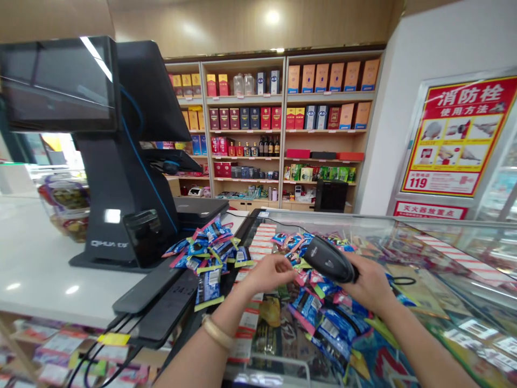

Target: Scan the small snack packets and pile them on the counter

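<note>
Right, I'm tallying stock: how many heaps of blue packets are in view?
2. One heap lies beside the register stand; the other heap is on the glass counter, around and below the scanner in the right hand. Any behind the stand would be hidden.

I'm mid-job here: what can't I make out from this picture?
All in the head view:
- Left hand: fingertips blurred against the blue-and-pink packets; whether they pinch one is unclear.
- Barcode scanner: underside turned away; handle mostly covered by the right hand.
- Packet barcodes: digits too small and blurred.
- Checkout monitor: cut off by the left edge, reflections across its screen.
</note>
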{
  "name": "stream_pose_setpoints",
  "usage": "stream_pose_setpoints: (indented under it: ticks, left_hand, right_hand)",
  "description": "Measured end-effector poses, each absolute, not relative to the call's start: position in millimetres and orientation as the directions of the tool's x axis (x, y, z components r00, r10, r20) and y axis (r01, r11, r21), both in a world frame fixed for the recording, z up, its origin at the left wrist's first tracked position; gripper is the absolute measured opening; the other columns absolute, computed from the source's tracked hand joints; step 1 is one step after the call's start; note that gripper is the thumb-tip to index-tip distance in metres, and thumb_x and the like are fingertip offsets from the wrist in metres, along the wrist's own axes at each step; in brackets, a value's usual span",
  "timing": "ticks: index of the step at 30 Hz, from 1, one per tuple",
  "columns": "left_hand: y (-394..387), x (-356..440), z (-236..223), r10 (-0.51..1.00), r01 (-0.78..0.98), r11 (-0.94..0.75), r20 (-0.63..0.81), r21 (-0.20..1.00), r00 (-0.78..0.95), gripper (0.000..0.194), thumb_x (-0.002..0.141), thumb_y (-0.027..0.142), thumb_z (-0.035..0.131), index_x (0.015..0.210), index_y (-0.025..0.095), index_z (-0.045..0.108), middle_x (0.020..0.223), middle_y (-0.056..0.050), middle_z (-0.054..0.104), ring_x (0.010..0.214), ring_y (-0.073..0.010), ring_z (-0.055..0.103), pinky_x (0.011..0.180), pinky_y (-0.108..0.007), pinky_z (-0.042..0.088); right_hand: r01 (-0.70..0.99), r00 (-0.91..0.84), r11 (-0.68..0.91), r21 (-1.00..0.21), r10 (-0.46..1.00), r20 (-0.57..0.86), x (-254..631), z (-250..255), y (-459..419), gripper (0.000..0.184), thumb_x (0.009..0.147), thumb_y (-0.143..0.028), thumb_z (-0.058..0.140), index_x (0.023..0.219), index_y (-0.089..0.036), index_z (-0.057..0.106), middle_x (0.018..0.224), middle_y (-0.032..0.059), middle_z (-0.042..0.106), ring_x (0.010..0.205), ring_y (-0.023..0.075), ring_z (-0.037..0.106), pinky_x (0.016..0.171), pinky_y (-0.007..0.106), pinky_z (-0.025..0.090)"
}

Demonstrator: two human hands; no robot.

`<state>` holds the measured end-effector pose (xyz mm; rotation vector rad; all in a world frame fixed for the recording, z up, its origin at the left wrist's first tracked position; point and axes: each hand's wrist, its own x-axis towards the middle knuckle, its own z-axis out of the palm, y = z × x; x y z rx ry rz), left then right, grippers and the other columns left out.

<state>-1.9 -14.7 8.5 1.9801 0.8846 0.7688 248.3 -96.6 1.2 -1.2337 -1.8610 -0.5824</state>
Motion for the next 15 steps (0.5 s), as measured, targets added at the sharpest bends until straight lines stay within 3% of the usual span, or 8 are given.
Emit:
stream_pose_setpoints:
  ticks: [4,7,10,15]
  left_hand:
    - [-37,14,-1,0.749,0.605,-0.591,0.086,0.533,0.657,0.036,0.070,0.053,0.067,0.066,0.017,0.066,0.061,0.000,0.064,0.055,-0.0124,0.053,0.052,-0.023,0.034]
    - [-46,21,-2,0.746,0.677,-0.644,0.099,0.356,0.658,0.041,0.066,0.059,0.069,0.059,0.018,0.063,0.056,0.000,0.060,0.053,-0.0137,0.050,0.052,-0.025,0.030]
    - [-51,24,-3,0.714,0.646,-0.677,0.100,0.353,0.693,0.040,0.061,0.057,0.072,0.064,0.019,0.061,0.060,0.000,0.058,0.058,-0.0144,0.048,0.052,-0.025,0.028]
    - [-49,23,-9,0.685,0.561,-0.664,0.100,0.495,0.722,0.036,0.057,0.040,0.078,0.076,0.020,0.056,0.066,0.006,0.051,0.060,-0.0111,0.041,0.053,-0.023,0.028]
  right_hand:
    - [0.919,-0.155,0.384,-0.089,0.561,0.813,249,3,-97,0.028,0.074,-0.030,0.058,0.098,-0.022,0.069,0.090,0.0071,0.075,0.079,0.0230,0.071,0.069,0.031,0.055]
    - [0.921,-0.157,0.380,-0.084,0.560,0.813,250,4,-97,0.032,0.073,-0.031,0.058,0.101,-0.021,0.069,0.092,0.0079,0.075,0.081,0.0237,0.071,0.071,0.031,0.056]
    - [0.922,-0.163,0.380,-0.075,0.555,0.815,250,4,-98,0.032,0.073,-0.030,0.058,0.102,-0.020,0.069,0.093,0.0083,0.075,0.082,0.0237,0.072,0.071,0.031,0.056]
    - [0.918,-0.173,0.392,-0.060,0.533,0.828,249,4,-97,0.029,0.074,-0.031,0.058,0.099,-0.020,0.069,0.091,0.0081,0.075,0.080,0.0228,0.072,0.069,0.030,0.056]
